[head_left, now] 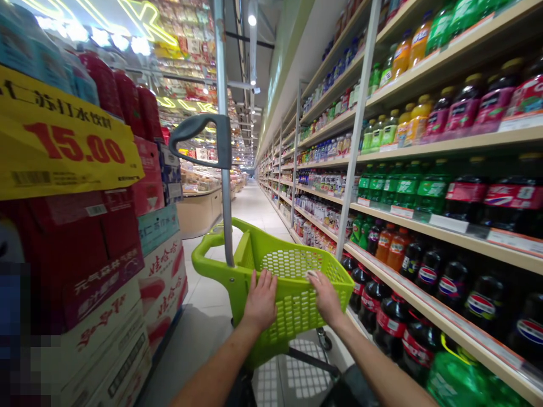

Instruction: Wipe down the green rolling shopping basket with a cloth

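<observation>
A green plastic shopping basket [292,305] on wheels stands in the aisle, with a grey metal pole [226,209] and a dark grey handle [224,141] rising at its left end. My left hand [262,299] rests on the near rim, fingers over the edge. Further right on that rim, my right hand [326,297] is closed, its fingertips pinching something small and white [312,275] that I cannot make out. No goods show in the visible part of the basket.
Shelves of bottled drinks [432,223] run along the right side. Stacked drink cartons [102,299] with a yellow price sign [63,135] stand at the left. The tiled aisle [250,198] stretches ahead past a display counter [199,212].
</observation>
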`<state>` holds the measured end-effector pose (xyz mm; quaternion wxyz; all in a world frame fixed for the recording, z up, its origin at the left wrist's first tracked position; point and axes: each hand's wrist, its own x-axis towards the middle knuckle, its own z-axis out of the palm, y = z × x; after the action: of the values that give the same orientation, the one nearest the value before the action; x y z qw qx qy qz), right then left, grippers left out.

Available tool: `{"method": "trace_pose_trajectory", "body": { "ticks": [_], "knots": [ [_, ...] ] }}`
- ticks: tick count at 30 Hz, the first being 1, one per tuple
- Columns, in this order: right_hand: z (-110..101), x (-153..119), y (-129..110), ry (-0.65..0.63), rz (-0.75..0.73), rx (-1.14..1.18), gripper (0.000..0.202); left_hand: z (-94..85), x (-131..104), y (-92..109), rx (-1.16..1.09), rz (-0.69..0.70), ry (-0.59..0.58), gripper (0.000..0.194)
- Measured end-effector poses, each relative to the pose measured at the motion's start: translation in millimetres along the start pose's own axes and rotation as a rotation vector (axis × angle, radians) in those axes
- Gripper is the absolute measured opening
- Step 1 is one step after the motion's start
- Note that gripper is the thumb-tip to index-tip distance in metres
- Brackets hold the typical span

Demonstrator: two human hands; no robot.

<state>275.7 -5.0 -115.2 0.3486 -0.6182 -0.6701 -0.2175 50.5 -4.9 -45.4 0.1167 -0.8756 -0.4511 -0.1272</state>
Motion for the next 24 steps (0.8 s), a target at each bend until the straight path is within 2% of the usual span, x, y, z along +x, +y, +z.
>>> {"method": "trace_pose_trajectory", "body": {
  "ticks": [2,4,6,9,11,13,17,19,21,24],
  "knots": [
    [9.0,8.7,-42.0,0.014,-0.133,0.11,0.053,-0.5,-0.2,-0.4,0.004,0.01,-0.009,0.068],
    [12.1,13.1,-60.4,0.017,-0.2,0.163,0.055,-0.7,-0.8,-1.4,0.017,0.022,-0.012,0.069],
    [9.4,10.4,-45.5,0.002,-0.176,0.137,0.057,-0.8,-1.4,-2.4,0.025,0.031,-0.016,0.069],
    [1.0,-0.6,11.7,0.01,0.015,0.025,0.058,0.5,-1.3,-1.9,0.015,0.039,-0.013,0.069],
    [-1.9,-5.2,35.9,0.044,0.136,-0.02,0.059,2.4,-0.2,0.2,0.004,0.037,-0.004,0.069],
    [1.1,-4.3,27.7,0.063,0.137,0.01,0.059,4.1,1.5,3.3,0.006,0.033,0.008,0.07],
    [15.3,9.6,-51.3,0.063,-0.052,0.203,0.058,1.7,1.9,2.5,0.046,0.067,-0.001,0.067],
    [17.3,14.4,-75.3,0.057,-0.121,0.269,0.059,-3.2,-2.0,-7.2,0.072,0.079,0.014,0.063],
    [15.2,12.9,-69.5,0.06,-0.12,0.282,0.06,-8.4,-9.2,-23.8,0.103,0.04,0.092,0.06],
    [11.1,4.1,-31.1,0.096,0.002,0.233,0.061,-11.7,-21.8,-50.9,0.135,-0.014,0.248,0.056]
  ]
}}
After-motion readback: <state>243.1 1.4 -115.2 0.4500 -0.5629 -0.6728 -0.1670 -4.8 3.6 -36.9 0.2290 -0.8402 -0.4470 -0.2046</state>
